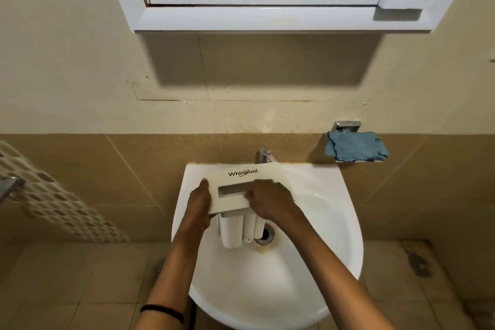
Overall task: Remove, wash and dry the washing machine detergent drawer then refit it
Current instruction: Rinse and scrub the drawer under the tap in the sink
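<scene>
Over sink (267, 289), white drawer (235, 181) shows Whirlpool logo, slotted front, rounded compartments.

Cream-painted wall (80, 61) above, brown tile band (107, 169) below. White-framed mirror (267, 16) mounted high at centre. Beige floor tiles (67, 276) with round drain (160, 268) set in.
</scene>
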Tool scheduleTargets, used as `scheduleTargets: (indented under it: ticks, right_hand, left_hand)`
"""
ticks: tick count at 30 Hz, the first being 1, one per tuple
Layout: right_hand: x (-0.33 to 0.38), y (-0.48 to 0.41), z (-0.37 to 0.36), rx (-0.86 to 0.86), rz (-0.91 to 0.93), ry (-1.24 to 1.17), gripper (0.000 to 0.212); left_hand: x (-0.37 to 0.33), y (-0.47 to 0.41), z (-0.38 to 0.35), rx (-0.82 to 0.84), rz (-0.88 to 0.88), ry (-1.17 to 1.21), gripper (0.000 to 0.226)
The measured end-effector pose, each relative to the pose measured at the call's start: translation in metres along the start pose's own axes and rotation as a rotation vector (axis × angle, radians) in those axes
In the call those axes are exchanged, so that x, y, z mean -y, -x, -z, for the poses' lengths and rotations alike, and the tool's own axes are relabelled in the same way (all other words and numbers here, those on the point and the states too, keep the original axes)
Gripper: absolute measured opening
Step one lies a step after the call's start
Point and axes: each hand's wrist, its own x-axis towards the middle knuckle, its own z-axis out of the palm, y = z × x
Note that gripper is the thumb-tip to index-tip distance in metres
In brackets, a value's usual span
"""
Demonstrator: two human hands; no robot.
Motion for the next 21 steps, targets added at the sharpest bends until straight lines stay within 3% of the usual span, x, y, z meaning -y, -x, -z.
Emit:
scheduleTargets:
  ticks: [2, 4, 7, 12, 17, 21]
  right_hand:
    - [-0.003, 0.003, 0.003, -0.062, -0.098, 0.093, 0.029]
    - [0.015, 0.009, -0.008, -0.103, 0.007, 0.132, 0.026]
    - [0.031, 0.011, -0.025, -0.085, 0.106, -0.038, 0.032]
    - [0.002, 0.01, -0.013, -0.203, -0.11, 0.11, 0.039]
    - [0.022, 0.012, -0.028, -0.13, 0.126, -0.006, 0.039]
    - [-0.003, 0.011, -0.022, -0.207, -0.067, 0.1, 0.039]
  left_hand:
    - [0.0, 0.002, -0.003, 0.009, -0.011, -0.009, 0.039]
    - [0.004, 0.005, -0.009, 0.017, -0.023, -0.03, 0.039]
    - [0.003, 0.007, -0.012, 0.008, -0.029, -0.028, 0.041]
    - [0.003, 0.008, -0.011, 0.032, -0.034, -0.054, 0.04]
    - [0.008, 0.006, -0.014, 0.034, -0.053, -0.095, 0.041]
    - [0.007, 0.005, -0.012, 0.051, -0.024, -0.073, 0.038]
